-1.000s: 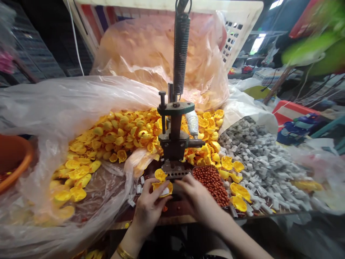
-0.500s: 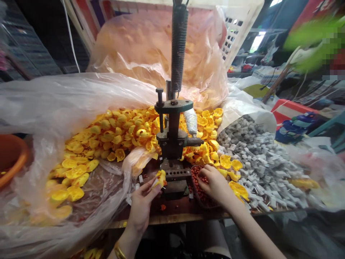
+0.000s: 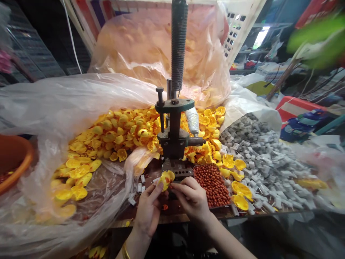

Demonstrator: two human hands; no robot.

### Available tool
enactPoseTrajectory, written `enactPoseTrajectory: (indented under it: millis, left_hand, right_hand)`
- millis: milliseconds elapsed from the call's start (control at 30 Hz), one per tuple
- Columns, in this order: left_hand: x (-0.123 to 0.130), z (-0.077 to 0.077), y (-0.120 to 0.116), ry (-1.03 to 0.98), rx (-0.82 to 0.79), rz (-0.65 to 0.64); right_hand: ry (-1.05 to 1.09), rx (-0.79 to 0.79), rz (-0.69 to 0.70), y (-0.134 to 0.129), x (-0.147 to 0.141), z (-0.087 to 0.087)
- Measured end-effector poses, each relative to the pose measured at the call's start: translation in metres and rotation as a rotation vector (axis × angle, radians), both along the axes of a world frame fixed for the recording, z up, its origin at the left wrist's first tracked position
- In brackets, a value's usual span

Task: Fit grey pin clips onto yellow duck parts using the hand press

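Note:
My left hand (image 3: 149, 208) pinches a yellow shell piece (image 3: 166, 180) with thin metal pins sticking out at its left. Beside it, the closed fingertips of my right hand (image 3: 194, 199) meet the right edge of the shell; what they hold, if anything, is too small to make out. Both hands are in front of the hand press (image 3: 174, 144) and its block with a row of holes (image 3: 179, 172). Right of the press stands a tray of red-brown beads (image 3: 211, 183).
Yellow shells (image 3: 115, 131) are heaped behind and left of the press. Grey-white blocks with pins (image 3: 264, 162) are piled at the right. Clear plastic sheeting (image 3: 54, 93) and an orange basin (image 3: 20, 162) are at the left. The table's front edge (image 3: 178, 218) is near my wrists.
My right hand has left the bead tray and moved left to the yellow shell. My left hand has shifted slightly right with the shell, which is now turned differently.

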State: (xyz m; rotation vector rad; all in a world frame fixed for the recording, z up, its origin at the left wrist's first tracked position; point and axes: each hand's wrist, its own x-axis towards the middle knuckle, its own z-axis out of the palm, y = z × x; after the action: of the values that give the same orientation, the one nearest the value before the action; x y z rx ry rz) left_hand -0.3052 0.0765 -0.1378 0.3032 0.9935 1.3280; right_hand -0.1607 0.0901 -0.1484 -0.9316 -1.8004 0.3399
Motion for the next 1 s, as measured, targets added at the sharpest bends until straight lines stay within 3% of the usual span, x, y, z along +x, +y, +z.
enactPoseTrajectory:
  millis: [400,467,600,667,800,1000]
  left_hand:
    - [-0.004,0.002,0.001,-0.050,-0.046,0.031]
    - [-0.003,0.001,0.001,-0.025,-0.024,0.014]
    - [0.000,-0.003,0.002,0.041,0.060,-0.019]
    - [0.000,-0.005,0.004,0.058,0.070,0.016]
    - [-0.002,-0.009,0.006,0.062,0.046,0.078]
    - [-0.005,-0.006,0.005,0.060,0.037,0.018]
  right_hand:
    - [0.050,-0.084,0.023,-0.001,-0.002,0.001]
    - [0.109,-0.190,0.052,0.001,-0.003,0.000]
    - [0.299,-0.572,0.165,0.003,-0.006,-0.001]
    - [0.344,-0.660,0.165,0.004,-0.007,-0.002]
    - [0.283,-0.603,0.110,0.005,-0.004,-0.002]
    - [0.217,-0.568,0.156,0.004,-0.004,0.003]
